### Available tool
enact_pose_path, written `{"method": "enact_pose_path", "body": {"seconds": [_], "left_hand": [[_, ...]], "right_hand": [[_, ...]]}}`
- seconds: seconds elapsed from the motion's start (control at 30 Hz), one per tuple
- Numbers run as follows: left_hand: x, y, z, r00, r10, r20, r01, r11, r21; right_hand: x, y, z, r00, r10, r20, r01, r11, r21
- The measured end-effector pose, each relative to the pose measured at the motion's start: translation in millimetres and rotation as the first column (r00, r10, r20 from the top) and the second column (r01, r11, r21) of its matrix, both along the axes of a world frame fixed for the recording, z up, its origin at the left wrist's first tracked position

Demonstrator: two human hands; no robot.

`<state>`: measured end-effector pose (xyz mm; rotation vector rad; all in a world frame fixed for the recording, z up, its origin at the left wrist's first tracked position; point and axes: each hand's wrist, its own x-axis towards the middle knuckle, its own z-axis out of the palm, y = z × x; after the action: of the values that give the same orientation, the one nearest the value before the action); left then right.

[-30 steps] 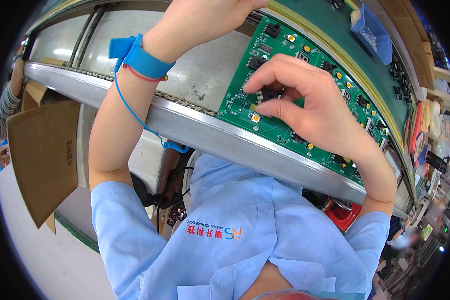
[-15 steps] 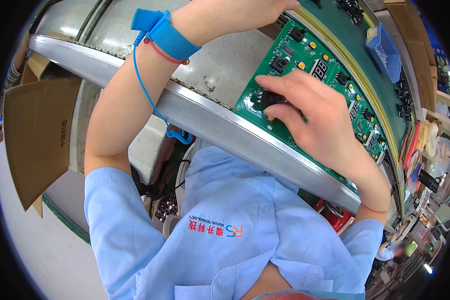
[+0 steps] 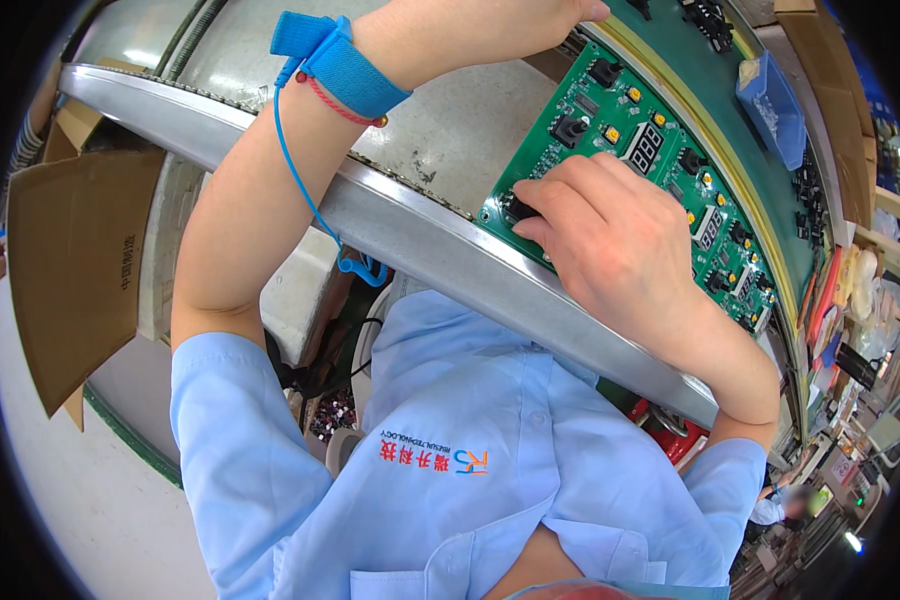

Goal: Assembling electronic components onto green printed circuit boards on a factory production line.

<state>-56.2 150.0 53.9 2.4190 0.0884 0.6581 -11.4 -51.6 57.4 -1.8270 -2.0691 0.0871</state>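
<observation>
A green circuit board lies across the metal rail in front of me, populated with black shafted components, small yellow buttons and digit displays. At its near left corner my right hand pinches a black component between thumb and fingers, against the board. Its pins and underside are hidden. A similar black component stands upright just beyond. My left hand reaches to the board's far left side, cut off by the upper picture edge. One fingertip shows there; the other fingers are out of sight. A blue wrist strap circles that wrist.
Along the board's far side runs a yellow-edged green belt with loose black parts. Beyond it sits a blue bin holding small clear pieces. The metal rail crosses before me. A cardboard box stands at left.
My right hand has moved slightly left and down toward the board's corner with the black component, whose pins showed before. The board and left hand have shifted slightly right in view.
</observation>
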Motion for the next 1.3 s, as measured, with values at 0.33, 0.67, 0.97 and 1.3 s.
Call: {"method": "enact_pose_path", "body": {"seconds": [0.33, 0.67, 0.97, 1.3], "left_hand": [[-1, -2, 1, 0.998, 0.006, -0.064, -0.009, 0.999, -0.039], [-2, 3, 5, 1.0, -0.001, -0.003, 0.001, 1.0, -0.01], [11, -23, 32, 0.942, 0.137, -0.306, -0.21, 0.953, -0.219], [1, 47, -37, 0.989, 0.046, -0.141, -0.058, 0.995, -0.085]], "right_hand": [[-13, 1, 1, 0.991, -0.055, 0.124, 0.058, 0.998, -0.018], [-26, -3, 32, 0.969, 0.106, 0.221, -0.082, 0.99, -0.115], [-43, -23, 7, 0.963, -0.008, 0.268, 0.041, 0.992, -0.119], [-36, -26, 1, 0.992, -0.067, 0.107, 0.077, 0.993, -0.09]]}}
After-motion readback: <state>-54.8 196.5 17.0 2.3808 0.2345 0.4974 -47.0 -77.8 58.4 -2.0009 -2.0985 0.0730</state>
